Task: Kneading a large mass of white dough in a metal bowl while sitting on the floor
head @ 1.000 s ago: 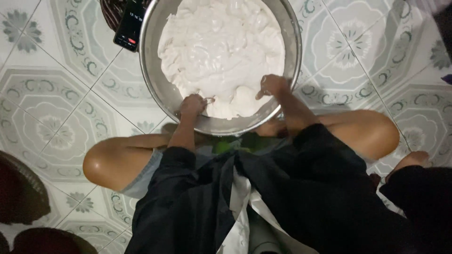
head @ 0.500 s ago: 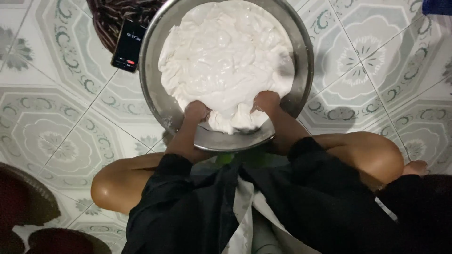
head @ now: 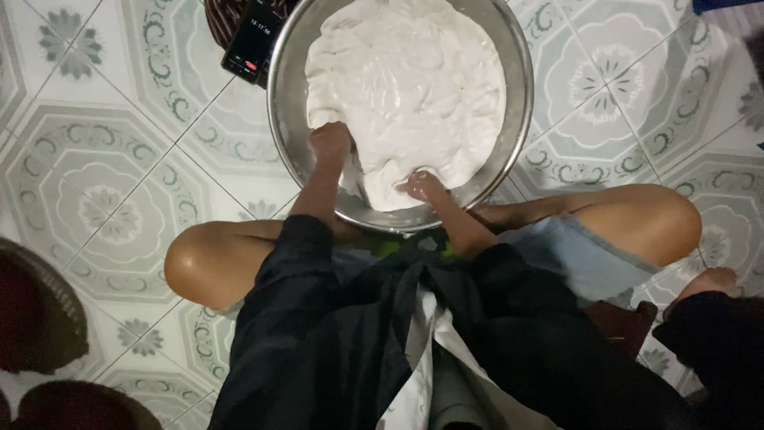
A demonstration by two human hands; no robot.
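My left hand point(head: 330, 143) presses down into a mass of soft white dough point(head: 406, 87); its fingers are sunk in the dough, so I cannot tell whether they are curled or spread. My right hand point(head: 423, 187) lies at the dough's near edge, at about five o'clock in the bowl, fingertips buried too, so its grip is just as unclear. Neither hand lifts anything clear of the mass.

The dough fills most of a wide, round metal bowl point(head: 517, 103), heaped from the centre toward twelve o'clock, with a strip of bare metal showing at six o'clock between my wrists. The bowl sits on a tiled floor point(head: 103, 183) patterned in pale green and grey, right in front of my bent knees.

My forearms come out of dark sleeves point(head: 294, 263). My bare left knee point(head: 199, 267) points to nine o'clock and my right knee point(head: 660, 223) to three o'clock.

At eleven o'clock of the bowl, just beside its rim, a dark phone point(head: 253, 40) with a lit screen lies on a dark woven thing point(head: 223, 12). At my eight o'clock, well apart, two dark brown rounded objects point(head: 36, 318) sit on the floor.
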